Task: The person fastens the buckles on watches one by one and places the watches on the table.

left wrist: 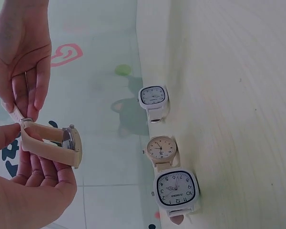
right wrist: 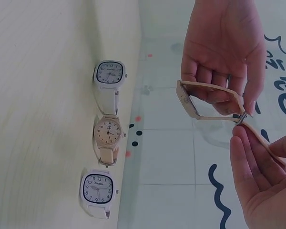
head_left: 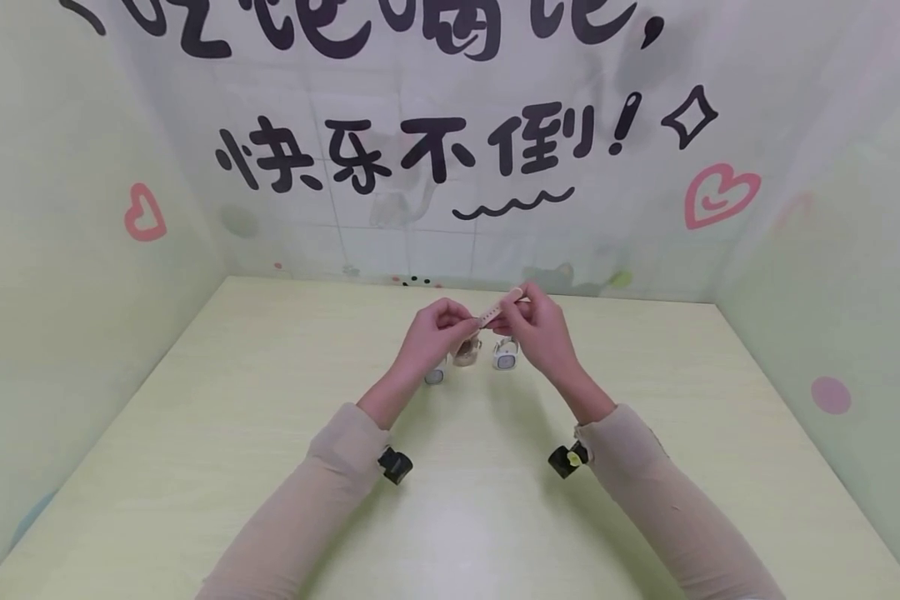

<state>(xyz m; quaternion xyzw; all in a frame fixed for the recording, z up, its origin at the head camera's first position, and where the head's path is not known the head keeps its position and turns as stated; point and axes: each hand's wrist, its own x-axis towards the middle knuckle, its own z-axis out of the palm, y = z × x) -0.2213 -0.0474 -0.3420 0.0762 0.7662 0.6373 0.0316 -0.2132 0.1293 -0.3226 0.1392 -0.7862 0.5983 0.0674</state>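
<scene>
A beige wristwatch [left wrist: 55, 148] is held up off the table between both hands, its strap looped and threaded at a metal buckle [right wrist: 240, 118]. My left hand [head_left: 437, 337] pinches the strap near the buckle, fingers curled under the loop. With thumb and fingers, my right hand [head_left: 542, 333] grips the strap's holed free end [head_left: 501, 307]. The held watch's face is seen mostly edge-on in the wrist views. Below the hands, a white square watch [right wrist: 99, 188], a beige round watch [right wrist: 108, 132] and another white square watch [right wrist: 109, 74] stand in a row.
The pale wood-grain table [head_left: 457, 517] runs back to a printed curtain [head_left: 390, 242] with black lettering. Pale side panels [head_left: 832, 292] flank it. Small black devices [head_left: 396, 465] sit at both wrists beside the beige sleeves.
</scene>
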